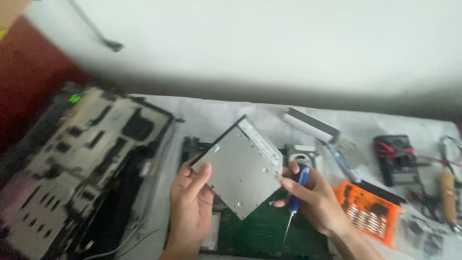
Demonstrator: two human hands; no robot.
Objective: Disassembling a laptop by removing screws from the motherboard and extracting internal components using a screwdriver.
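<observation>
Both hands are holding a flat silver drive point(242, 166): left hand point(190, 204) is pinching its corner, right hand point(315, 200) is also clamping a blue screwdriver point(296, 190).

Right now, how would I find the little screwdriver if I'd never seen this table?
Start at the flat silver drive held up mid-table over the green circuit board. At its right edge is the right hand. The screwdriver is in that fist: the only blue-handled tool, thin shaft pointing down.

Optical drive point(243, 168) — matt brushed grey metal casing; screwdriver point(297, 188) — glossy blue plastic handle, thin metal shaft; bit case point(368, 212) orange plastic.
</observation>
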